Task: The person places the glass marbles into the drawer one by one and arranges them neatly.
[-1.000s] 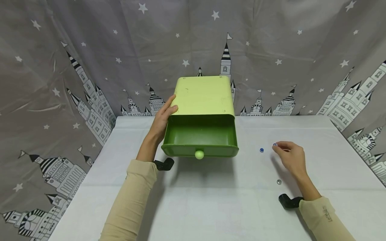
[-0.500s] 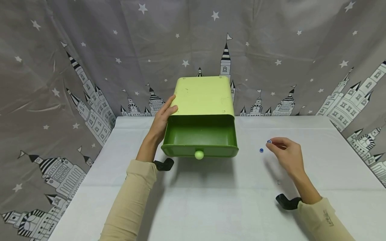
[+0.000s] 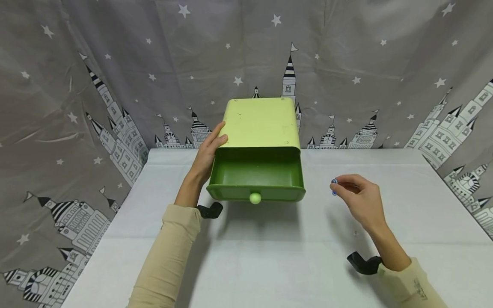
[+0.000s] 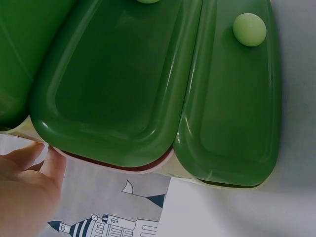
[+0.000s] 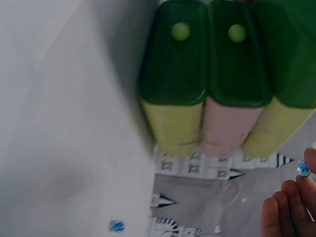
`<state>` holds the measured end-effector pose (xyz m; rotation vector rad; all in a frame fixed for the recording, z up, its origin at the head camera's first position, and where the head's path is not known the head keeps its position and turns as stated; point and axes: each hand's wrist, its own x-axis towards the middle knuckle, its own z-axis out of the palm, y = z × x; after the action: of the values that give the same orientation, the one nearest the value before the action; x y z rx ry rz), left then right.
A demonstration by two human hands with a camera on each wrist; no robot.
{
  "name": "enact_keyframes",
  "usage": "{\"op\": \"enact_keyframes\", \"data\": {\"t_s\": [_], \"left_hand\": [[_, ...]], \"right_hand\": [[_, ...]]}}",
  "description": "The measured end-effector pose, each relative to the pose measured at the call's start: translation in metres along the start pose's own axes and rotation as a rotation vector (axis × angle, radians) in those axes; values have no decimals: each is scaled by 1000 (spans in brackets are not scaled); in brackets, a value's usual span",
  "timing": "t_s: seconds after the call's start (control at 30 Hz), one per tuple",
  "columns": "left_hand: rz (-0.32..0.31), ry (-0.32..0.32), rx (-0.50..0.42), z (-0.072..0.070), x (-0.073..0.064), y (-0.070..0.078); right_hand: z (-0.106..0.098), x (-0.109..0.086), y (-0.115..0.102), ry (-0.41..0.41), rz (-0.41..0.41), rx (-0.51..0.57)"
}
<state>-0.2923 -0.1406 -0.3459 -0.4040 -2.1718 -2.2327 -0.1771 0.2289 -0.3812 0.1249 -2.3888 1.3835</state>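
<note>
A small drawer cabinet [image 3: 262,122] with a pale yellow-green top stands at mid-table, its green top drawer [image 3: 256,193] pulled out. My left hand [image 3: 202,160] rests against the cabinet's left side, thumb and fingers extended along the upper edge. Right of the cabinet, my right hand [image 3: 362,201] pinches a small blue marble [image 3: 334,182] between thumb and fingertips, above the table. A second blue marble [image 5: 117,225] lies on the tabletop; in the head view it is partly covered by the fingertips. Nearer the front lies a clear marble [image 3: 356,233].
Two lower drawers, one with a round knob [image 4: 249,29], are closed beneath the open one. The middle section of the cabinet has a pink side [image 5: 229,126]. White cloth [image 3: 269,269] covers the table, and a grey castle-print curtain [image 3: 173,64] hangs behind.
My right hand has moved left toward the cabinet with the pinched blue marble, over the one on the table. My left hand and the drawer have stayed in place.
</note>
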Motion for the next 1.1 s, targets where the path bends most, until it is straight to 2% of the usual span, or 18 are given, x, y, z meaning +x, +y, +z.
{"op": "enact_keyframes", "data": {"t_s": [0.17, 0.4, 0.63, 1.1], "left_hand": [[4, -4, -5, 0, 0, 0], [-4, 4, 2, 0, 0, 0], [-3, 3, 2, 0, 1, 0], [-14, 7, -36, 0, 1, 0]], "right_hand": [[2, -3, -12, -10, -64, 23], [4, -6, -21, -21, -89, 37], [9, -6, -30, -8, -149, 83], [17, -7, -52, -16, -236, 243]]}}
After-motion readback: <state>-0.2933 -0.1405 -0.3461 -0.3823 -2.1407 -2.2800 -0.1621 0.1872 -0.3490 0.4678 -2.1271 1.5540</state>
